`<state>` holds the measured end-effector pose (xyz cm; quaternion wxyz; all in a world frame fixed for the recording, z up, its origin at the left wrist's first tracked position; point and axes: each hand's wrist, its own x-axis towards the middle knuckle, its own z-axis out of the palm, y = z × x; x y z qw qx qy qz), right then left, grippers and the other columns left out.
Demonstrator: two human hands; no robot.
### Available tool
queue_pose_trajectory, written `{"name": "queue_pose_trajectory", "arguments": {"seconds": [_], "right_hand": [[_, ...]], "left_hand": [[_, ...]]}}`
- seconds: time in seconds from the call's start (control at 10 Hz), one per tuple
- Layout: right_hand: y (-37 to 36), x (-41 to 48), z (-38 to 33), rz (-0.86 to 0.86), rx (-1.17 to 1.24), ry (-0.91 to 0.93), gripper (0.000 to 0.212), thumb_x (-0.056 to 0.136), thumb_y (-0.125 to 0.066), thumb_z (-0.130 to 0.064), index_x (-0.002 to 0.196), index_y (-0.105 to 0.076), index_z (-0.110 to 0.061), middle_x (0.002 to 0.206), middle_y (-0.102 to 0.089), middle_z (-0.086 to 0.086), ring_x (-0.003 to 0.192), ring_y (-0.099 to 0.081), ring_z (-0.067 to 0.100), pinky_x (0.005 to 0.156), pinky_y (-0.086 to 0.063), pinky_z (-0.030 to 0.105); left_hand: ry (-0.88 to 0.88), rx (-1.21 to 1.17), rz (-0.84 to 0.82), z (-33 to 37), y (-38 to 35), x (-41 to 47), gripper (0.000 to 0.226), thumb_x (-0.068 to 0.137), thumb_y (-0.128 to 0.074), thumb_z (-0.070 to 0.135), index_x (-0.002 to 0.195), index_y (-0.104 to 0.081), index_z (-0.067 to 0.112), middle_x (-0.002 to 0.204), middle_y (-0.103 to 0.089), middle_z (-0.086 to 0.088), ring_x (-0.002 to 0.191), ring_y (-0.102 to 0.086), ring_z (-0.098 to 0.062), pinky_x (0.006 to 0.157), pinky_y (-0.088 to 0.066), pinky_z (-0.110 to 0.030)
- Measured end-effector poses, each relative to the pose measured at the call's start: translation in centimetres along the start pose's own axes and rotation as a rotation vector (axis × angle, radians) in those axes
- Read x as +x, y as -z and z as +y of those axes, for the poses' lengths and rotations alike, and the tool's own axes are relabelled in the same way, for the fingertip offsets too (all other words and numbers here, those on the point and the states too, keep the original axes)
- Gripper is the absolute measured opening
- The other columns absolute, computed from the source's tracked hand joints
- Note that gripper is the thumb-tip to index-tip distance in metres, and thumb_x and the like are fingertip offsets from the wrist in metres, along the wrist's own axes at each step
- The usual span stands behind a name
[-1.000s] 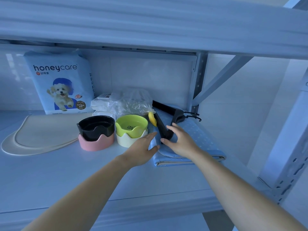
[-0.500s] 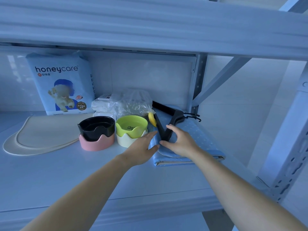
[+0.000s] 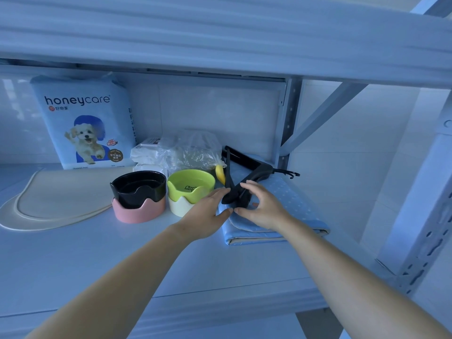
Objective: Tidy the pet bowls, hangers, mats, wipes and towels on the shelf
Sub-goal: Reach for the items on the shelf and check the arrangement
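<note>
Black hangers [image 3: 256,173] lie stacked on a folded blue dotted mat [image 3: 297,206] at the right of the shelf, hooks pointing right. My right hand [image 3: 263,207] curls over their near ends, index finger above and thumb below. My left hand [image 3: 206,212] reaches in from the left with straight fingers, its fingertips touching the hangers' near tips. A yellow piece [image 3: 220,173] shows just behind the hangers. To the left, a green bowl [image 3: 190,185] sits in a cream bowl [image 3: 179,206], and a black bowl [image 3: 138,187] sits in a pink bowl [image 3: 138,211].
A beige feeding mat [image 3: 56,199] lies flat at the left. A honeycare pad pack [image 3: 84,123] stands against the back wall, beside white wipe packs in clear plastic [image 3: 181,150]. The upper shelf [image 3: 220,37] hangs low overhead. A steel post [image 3: 420,228] and brace stand at the right.
Both hands have closed in on the hangers' near ends. My right fingers now curl around them, and the ends look slightly raised off the blue mat.
</note>
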<state>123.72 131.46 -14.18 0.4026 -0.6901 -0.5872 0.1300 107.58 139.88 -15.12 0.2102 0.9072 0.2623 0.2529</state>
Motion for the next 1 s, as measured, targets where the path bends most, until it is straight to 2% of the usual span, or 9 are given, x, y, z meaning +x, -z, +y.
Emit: {"name": "queue_pose_trajectory", "arguments": {"seconds": [0.5, 0.7, 1.0], "right_hand": [[0.2, 0.6, 0.6, 0.013, -0.013, -0.030, 0.069, 0.081, -0.070, -0.034, 0.141, -0.038, -0.027, 0.154, -0.023, -0.005, 0.141, -0.024, 0.011, 0.112, -0.031, 0.039], [0.8, 0.0, 0.2, 0.035, -0.013, -0.021, 0.065, 0.083, -0.068, -0.035, 0.140, -0.039, -0.025, 0.151, -0.027, -0.007, 0.138, -0.028, 0.011, 0.112, -0.032, 0.036], [3.6, -3.9, 0.2, 0.083, -0.021, 0.031, 0.056, 0.083, -0.065, -0.041, 0.134, -0.046, -0.027, 0.141, -0.041, -0.012, 0.130, -0.038, 0.006, 0.105, -0.035, 0.027]], "left_hand": [[-0.010, 0.026, 0.009, 0.4, 0.2, 0.3, 0.057, 0.094, -0.050, 0.029, 0.146, -0.027, 0.019, 0.154, -0.023, 0.004, 0.138, -0.028, -0.013, 0.108, -0.030, -0.024], [-0.013, 0.049, 0.032, 1.0, 0.5, 0.1, 0.056, 0.095, -0.049, 0.029, 0.146, -0.027, 0.019, 0.154, -0.023, 0.003, 0.140, -0.024, -0.012, 0.103, -0.017, -0.013], [-0.028, 0.101, 0.201, 4.9, 1.2, -2.6, 0.049, 0.093, -0.053, 0.029, 0.139, -0.040, 0.020, 0.144, -0.039, 0.007, 0.128, -0.042, -0.012, 0.095, -0.030, -0.015]]}}
